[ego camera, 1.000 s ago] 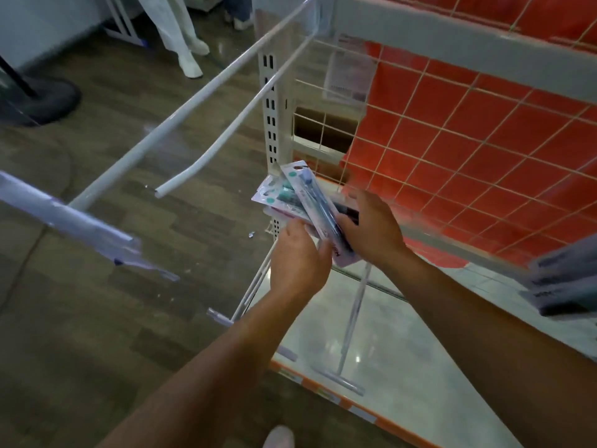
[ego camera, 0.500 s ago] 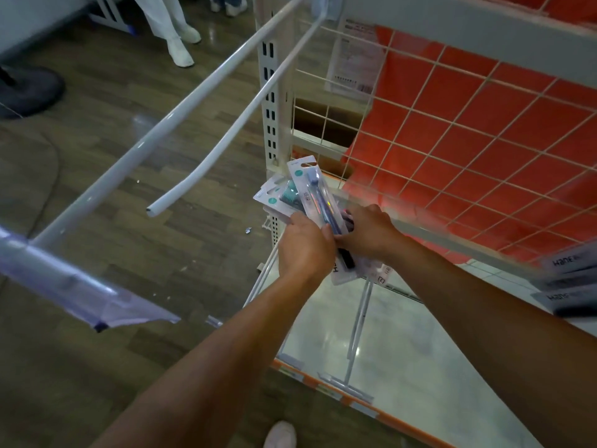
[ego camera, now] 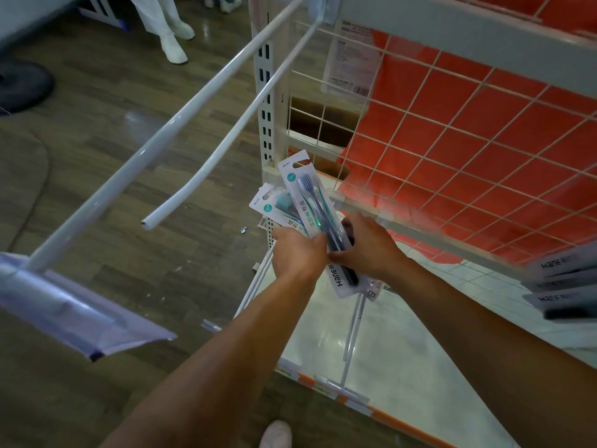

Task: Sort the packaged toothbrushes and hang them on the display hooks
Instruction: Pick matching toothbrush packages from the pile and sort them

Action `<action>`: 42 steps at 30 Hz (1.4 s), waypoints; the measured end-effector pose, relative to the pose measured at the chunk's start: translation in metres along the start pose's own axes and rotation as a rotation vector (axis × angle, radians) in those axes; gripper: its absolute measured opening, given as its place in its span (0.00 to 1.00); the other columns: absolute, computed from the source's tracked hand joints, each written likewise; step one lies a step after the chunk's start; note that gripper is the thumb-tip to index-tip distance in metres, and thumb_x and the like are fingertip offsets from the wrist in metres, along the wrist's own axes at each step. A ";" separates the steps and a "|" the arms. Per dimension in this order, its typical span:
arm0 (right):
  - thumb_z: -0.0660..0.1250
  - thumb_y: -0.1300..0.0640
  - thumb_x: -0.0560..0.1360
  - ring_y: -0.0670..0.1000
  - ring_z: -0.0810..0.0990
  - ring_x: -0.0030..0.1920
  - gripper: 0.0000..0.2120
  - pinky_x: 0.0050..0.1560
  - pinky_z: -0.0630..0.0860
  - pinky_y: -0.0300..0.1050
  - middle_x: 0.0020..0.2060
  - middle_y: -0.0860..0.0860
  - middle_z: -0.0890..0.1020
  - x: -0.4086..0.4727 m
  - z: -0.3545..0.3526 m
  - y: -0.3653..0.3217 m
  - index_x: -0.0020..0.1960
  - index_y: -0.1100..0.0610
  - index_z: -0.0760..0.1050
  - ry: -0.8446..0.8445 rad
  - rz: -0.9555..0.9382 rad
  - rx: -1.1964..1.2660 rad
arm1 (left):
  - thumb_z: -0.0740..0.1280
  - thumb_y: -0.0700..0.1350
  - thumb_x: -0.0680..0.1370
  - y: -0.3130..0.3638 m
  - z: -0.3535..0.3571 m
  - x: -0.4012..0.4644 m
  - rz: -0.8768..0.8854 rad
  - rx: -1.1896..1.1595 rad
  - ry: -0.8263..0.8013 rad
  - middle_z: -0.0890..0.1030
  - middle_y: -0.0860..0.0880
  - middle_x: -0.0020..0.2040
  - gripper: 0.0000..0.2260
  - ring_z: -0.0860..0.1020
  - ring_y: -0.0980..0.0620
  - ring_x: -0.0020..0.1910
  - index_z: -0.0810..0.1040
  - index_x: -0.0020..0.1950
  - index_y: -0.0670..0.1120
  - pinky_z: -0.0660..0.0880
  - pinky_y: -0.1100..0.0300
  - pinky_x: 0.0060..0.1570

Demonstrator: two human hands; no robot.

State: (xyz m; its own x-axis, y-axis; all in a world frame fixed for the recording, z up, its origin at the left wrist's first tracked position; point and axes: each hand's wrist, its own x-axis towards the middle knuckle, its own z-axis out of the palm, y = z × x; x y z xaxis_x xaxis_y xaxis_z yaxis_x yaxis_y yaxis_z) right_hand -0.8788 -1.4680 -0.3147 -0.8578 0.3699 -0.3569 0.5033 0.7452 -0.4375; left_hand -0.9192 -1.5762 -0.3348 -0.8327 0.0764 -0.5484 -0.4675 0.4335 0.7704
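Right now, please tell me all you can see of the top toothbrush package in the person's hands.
The top toothbrush package is a long white card under clear plastic, with a hang hole at its upper end, a teal dot and the print "Hane". Inside lie a dark brush and a teal one, heads up. It tilts up-left over other packs. The left hand and right hand pinch its lower half.

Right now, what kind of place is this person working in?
Most likely a shop aisle being stocked. Long white display hooks stick out from a wire grid panel on a shelving unit, and both hands hold packaged toothbrushes with hang holes, ready to go on the hooks.
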 end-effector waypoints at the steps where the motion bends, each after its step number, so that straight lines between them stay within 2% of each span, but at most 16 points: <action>1: 0.76 0.45 0.65 0.53 0.76 0.50 0.27 0.48 0.76 0.46 0.50 0.53 0.76 -0.001 0.001 0.000 0.55 0.55 0.68 0.024 -0.010 -0.012 | 0.71 0.48 0.71 -0.001 0.000 0.000 -0.016 -0.027 0.016 0.82 0.46 0.52 0.20 0.82 0.43 0.45 0.71 0.59 0.43 0.81 0.46 0.45; 4: 0.76 0.45 0.65 0.54 0.75 0.49 0.24 0.44 0.73 0.44 0.47 0.53 0.76 -0.008 0.002 -0.004 0.50 0.55 0.67 0.077 -0.007 -0.020 | 0.71 0.48 0.71 -0.003 0.000 -0.003 -0.014 -0.084 0.028 0.83 0.48 0.51 0.21 0.82 0.47 0.44 0.73 0.61 0.44 0.82 0.47 0.46; 6: 0.75 0.45 0.65 0.54 0.76 0.48 0.23 0.44 0.74 0.46 0.46 0.53 0.77 -0.012 0.002 -0.006 0.49 0.55 0.68 0.116 -0.001 -0.009 | 0.70 0.48 0.72 -0.004 0.000 -0.005 0.001 -0.119 0.016 0.82 0.50 0.49 0.17 0.82 0.50 0.43 0.74 0.59 0.46 0.81 0.48 0.47; 8: 0.75 0.46 0.66 0.54 0.77 0.49 0.22 0.46 0.76 0.47 0.48 0.53 0.78 -0.018 0.001 -0.008 0.50 0.55 0.69 0.115 0.007 0.038 | 0.70 0.45 0.73 -0.003 -0.002 -0.010 0.018 -0.150 0.012 0.82 0.52 0.46 0.09 0.81 0.50 0.44 0.75 0.52 0.50 0.81 0.48 0.48; 11: 0.74 0.47 0.69 0.53 0.78 0.48 0.20 0.44 0.75 0.46 0.48 0.52 0.77 -0.030 -0.001 -0.013 0.53 0.55 0.70 0.090 0.036 0.138 | 0.69 0.45 0.74 -0.002 -0.005 -0.019 0.053 -0.182 0.005 0.80 0.53 0.47 0.09 0.81 0.50 0.47 0.72 0.51 0.53 0.79 0.48 0.52; 13: 0.73 0.49 0.70 0.53 0.79 0.49 0.19 0.46 0.77 0.46 0.49 0.52 0.78 -0.042 -0.002 -0.016 0.56 0.54 0.71 0.105 0.052 0.224 | 0.69 0.46 0.74 0.000 -0.008 -0.028 0.086 -0.232 -0.012 0.81 0.53 0.48 0.09 0.80 0.51 0.49 0.71 0.51 0.54 0.78 0.50 0.53; 17: 0.70 0.56 0.74 0.52 0.80 0.47 0.14 0.49 0.78 0.47 0.47 0.48 0.78 -0.076 -0.005 -0.021 0.56 0.51 0.70 0.166 0.089 0.466 | 0.64 0.47 0.79 0.002 -0.015 -0.056 0.115 -0.370 -0.058 0.80 0.50 0.47 0.02 0.80 0.51 0.47 0.71 0.49 0.53 0.79 0.53 0.46; 20: 0.69 0.60 0.74 0.53 0.80 0.48 0.14 0.51 0.79 0.51 0.47 0.48 0.79 -0.108 -0.005 -0.020 0.57 0.49 0.71 0.189 0.106 0.633 | 0.61 0.47 0.80 0.000 -0.019 -0.084 0.159 -0.435 -0.033 0.81 0.48 0.46 0.02 0.80 0.51 0.46 0.72 0.48 0.52 0.78 0.56 0.42; 24: 0.69 0.65 0.72 0.54 0.80 0.49 0.15 0.51 0.79 0.53 0.46 0.49 0.80 -0.153 -0.007 -0.014 0.49 0.46 0.72 0.265 0.125 0.792 | 0.60 0.45 0.81 -0.003 -0.026 -0.127 0.234 -0.489 -0.047 0.82 0.49 0.47 0.06 0.81 0.50 0.48 0.71 0.46 0.54 0.80 0.53 0.47; 27: 0.69 0.65 0.72 0.54 0.80 0.50 0.15 0.52 0.79 0.53 0.49 0.50 0.80 -0.188 -0.020 -0.009 0.54 0.49 0.73 0.357 0.158 0.866 | 0.60 0.43 0.81 -0.004 -0.033 -0.160 0.320 -0.494 -0.059 0.83 0.48 0.48 0.06 0.82 0.48 0.49 0.73 0.48 0.54 0.80 0.48 0.51; 30: 0.69 0.64 0.73 0.52 0.80 0.48 0.14 0.47 0.79 0.46 0.49 0.52 0.81 -0.226 -0.040 -0.008 0.56 0.53 0.74 0.388 0.116 0.928 | 0.61 0.44 0.81 -0.002 -0.041 -0.199 0.367 -0.500 -0.052 0.83 0.52 0.46 0.07 0.82 0.53 0.48 0.74 0.47 0.55 0.80 0.53 0.49; 32: 0.68 0.61 0.75 0.50 0.80 0.45 0.08 0.42 0.77 0.41 0.46 0.52 0.81 -0.251 -0.053 -0.011 0.52 0.52 0.75 0.390 0.064 0.958 | 0.61 0.45 0.81 0.003 -0.046 -0.227 0.386 -0.511 -0.066 0.83 0.53 0.46 0.07 0.83 0.55 0.47 0.74 0.47 0.56 0.80 0.57 0.45; 35: 0.65 0.55 0.77 0.51 0.82 0.46 0.03 0.46 0.80 0.46 0.45 0.52 0.82 -0.285 -0.069 -0.019 0.50 0.50 0.75 0.389 0.037 1.015 | 0.61 0.46 0.81 0.016 -0.051 -0.268 0.392 -0.513 -0.104 0.83 0.56 0.44 0.06 0.83 0.59 0.43 0.74 0.49 0.57 0.79 0.65 0.36; 36: 0.64 0.54 0.78 0.52 0.82 0.47 0.03 0.48 0.80 0.48 0.45 0.52 0.82 -0.295 -0.075 -0.022 0.50 0.49 0.75 0.403 0.027 1.030 | 0.61 0.47 0.81 0.022 -0.052 -0.280 0.413 -0.493 -0.111 0.83 0.56 0.45 0.06 0.83 0.59 0.44 0.75 0.50 0.57 0.79 0.65 0.36; 39: 0.65 0.56 0.78 0.53 0.81 0.46 0.04 0.48 0.80 0.49 0.43 0.53 0.82 -0.319 -0.094 -0.027 0.46 0.48 0.76 0.484 -0.028 1.044 | 0.60 0.48 0.82 0.041 -0.053 -0.308 0.482 -0.415 -0.112 0.83 0.51 0.51 0.05 0.83 0.53 0.49 0.75 0.54 0.55 0.82 0.58 0.43; 42: 0.64 0.61 0.77 0.50 0.81 0.48 0.07 0.50 0.79 0.45 0.46 0.51 0.82 -0.340 -0.115 -0.027 0.50 0.50 0.76 0.558 -0.068 1.064 | 0.60 0.51 0.81 0.060 -0.056 -0.329 0.580 -0.332 -0.095 0.82 0.49 0.53 0.08 0.82 0.51 0.51 0.74 0.58 0.53 0.81 0.48 0.49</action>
State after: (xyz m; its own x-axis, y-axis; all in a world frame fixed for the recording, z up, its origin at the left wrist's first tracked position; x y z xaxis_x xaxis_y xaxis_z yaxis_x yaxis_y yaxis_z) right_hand -0.6127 -1.5503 -0.0866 -0.6809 0.7323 -0.0150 0.0636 0.0388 -0.9972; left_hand -0.6895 -1.6251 -0.0895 -0.9539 0.2986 -0.0307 -0.0318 0.0012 0.9995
